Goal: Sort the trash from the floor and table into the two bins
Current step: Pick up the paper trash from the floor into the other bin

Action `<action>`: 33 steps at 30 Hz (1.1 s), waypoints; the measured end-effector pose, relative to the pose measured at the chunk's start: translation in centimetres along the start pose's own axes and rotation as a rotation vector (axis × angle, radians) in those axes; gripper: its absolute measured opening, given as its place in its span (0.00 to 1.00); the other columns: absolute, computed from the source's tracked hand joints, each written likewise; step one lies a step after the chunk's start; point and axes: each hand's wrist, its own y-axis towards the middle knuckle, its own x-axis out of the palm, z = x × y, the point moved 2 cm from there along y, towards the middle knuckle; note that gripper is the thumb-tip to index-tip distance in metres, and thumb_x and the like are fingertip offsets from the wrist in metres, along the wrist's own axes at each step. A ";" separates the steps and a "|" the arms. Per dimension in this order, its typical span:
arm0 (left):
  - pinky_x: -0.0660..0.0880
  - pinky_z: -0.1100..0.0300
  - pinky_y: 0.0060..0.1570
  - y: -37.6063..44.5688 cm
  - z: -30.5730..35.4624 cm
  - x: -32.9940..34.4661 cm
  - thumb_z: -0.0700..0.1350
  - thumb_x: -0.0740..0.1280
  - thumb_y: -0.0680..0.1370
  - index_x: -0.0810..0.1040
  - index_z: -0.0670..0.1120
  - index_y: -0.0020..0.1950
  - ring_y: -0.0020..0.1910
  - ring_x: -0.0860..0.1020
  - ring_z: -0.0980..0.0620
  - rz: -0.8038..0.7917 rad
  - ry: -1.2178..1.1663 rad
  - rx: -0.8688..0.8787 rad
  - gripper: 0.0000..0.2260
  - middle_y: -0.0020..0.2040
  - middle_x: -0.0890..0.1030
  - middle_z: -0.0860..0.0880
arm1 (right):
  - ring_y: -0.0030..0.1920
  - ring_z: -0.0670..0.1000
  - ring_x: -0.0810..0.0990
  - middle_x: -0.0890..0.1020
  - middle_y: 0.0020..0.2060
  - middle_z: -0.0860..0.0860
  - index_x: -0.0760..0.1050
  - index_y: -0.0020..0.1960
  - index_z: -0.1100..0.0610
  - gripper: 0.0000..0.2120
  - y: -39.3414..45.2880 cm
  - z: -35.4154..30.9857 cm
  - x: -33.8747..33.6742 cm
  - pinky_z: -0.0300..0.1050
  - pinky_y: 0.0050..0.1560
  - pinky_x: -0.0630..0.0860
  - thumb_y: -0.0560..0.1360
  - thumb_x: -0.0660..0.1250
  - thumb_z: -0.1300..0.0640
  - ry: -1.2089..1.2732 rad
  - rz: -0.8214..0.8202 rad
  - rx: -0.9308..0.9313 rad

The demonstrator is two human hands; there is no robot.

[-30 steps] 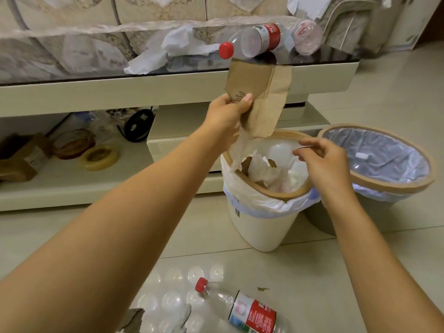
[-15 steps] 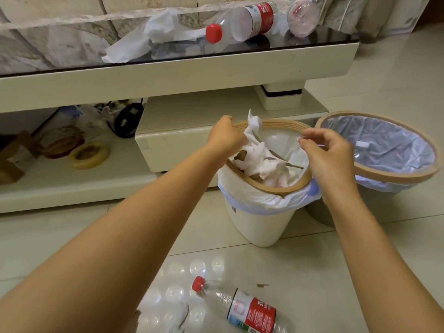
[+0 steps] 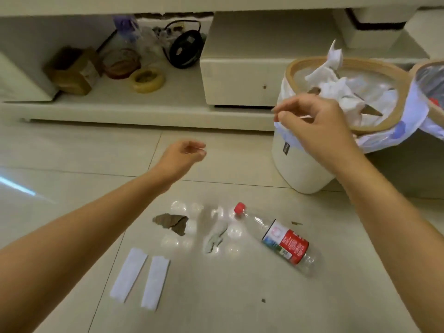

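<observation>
A white bin with a wooden rim stands at the right, stuffed with white tissue and cardboard. Only the edge of a second lined bin shows at the far right. On the floor lie a plastic bottle with a red cap, a clear blister tray, a torn cardboard piece, a grey scrap and two white paper strips. My left hand hovers empty above the floor trash, fingers loosely curled. My right hand is in front of the white bin, holding nothing.
A low cream cabinet runs along the back. Its open shelf holds a tape roll, a small cardboard box and a black round object. Small crumbs dot the tiled floor.
My left hand let the cardboard and tissue go into the white bin and moved down and left over the floor. My right hand came off the rim. The view tilted down.
</observation>
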 end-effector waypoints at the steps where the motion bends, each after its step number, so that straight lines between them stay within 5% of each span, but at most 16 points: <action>1: 0.73 0.60 0.53 -0.9 -2.0 -0.4 0.45 0.67 0.78 0.75 0.49 0.62 0.55 0.77 0.54 -0.023 0.011 -0.036 0.13 0.55 0.80 0.51 | 0.44 0.45 0.80 0.82 0.41 0.45 0.80 0.47 0.51 0.06 -0.5 0.0 1.7 0.39 0.45 0.75 0.75 0.66 0.59 -0.011 -0.082 0.004; 6: 0.72 0.60 0.55 -4.9 -9.9 -1.5 0.45 0.71 0.74 0.71 0.52 0.66 0.60 0.75 0.52 -0.183 0.307 -0.102 0.21 0.60 0.77 0.52 | 0.48 0.41 0.79 0.81 0.47 0.41 0.78 0.52 0.48 0.07 -4.4 2.6 9.8 0.39 0.49 0.75 0.75 0.66 0.55 -0.207 -0.514 0.032; 12: 0.69 0.55 0.61 -6.7 -16.2 -0.6 0.48 0.73 0.72 0.60 0.55 0.75 0.66 0.69 0.47 -0.308 0.610 -0.111 0.35 0.71 0.66 0.49 | 0.55 0.51 0.74 0.71 0.60 0.46 0.70 0.63 0.47 0.20 -10.1 7.3 17.4 0.43 0.51 0.68 0.72 0.66 0.50 -0.579 -0.896 0.123; 18: 0.70 0.51 0.57 -5.3 -19.0 2.1 0.58 0.69 0.71 0.62 0.53 0.71 0.64 0.66 0.44 -0.096 0.642 -0.254 0.32 0.69 0.64 0.48 | 0.58 0.59 0.73 0.67 0.62 0.53 0.66 0.66 0.54 0.28 -12.0 10.6 21.5 0.48 0.50 0.71 0.71 0.66 0.43 -0.761 -0.853 0.291; 22: 0.72 0.53 0.46 -4.6 -18.5 3.1 0.52 0.67 0.73 0.69 0.47 0.61 0.56 0.70 0.44 -0.080 0.774 -0.155 0.19 0.59 0.70 0.46 | 0.56 0.59 0.71 0.67 0.60 0.54 0.68 0.62 0.55 0.24 -13.1 11.3 22.6 0.46 0.43 0.69 0.71 0.66 0.44 -0.793 -0.767 0.278; 26: 0.72 0.56 0.41 -5.4 -18.5 2.8 0.43 0.61 0.76 0.74 0.46 0.54 0.47 0.76 0.47 -0.085 0.655 -0.137 0.08 0.52 0.78 0.48 | 0.50 0.57 0.72 0.69 0.56 0.55 0.69 0.57 0.58 0.14 -14.4 10.9 23.6 0.48 0.41 0.72 0.72 0.63 0.54 -0.774 -0.782 0.184; 33: 0.74 0.57 0.43 -10.2 -21.0 -4.9 0.43 0.72 0.71 0.78 0.52 0.47 0.44 0.79 0.52 -0.138 0.447 -0.330 0.08 0.46 0.81 0.52 | 0.46 0.52 0.75 0.74 0.48 0.48 0.73 0.50 0.52 0.10 -16.0 7.0 25.8 0.43 0.41 0.67 0.69 0.67 0.58 -0.413 -0.849 0.205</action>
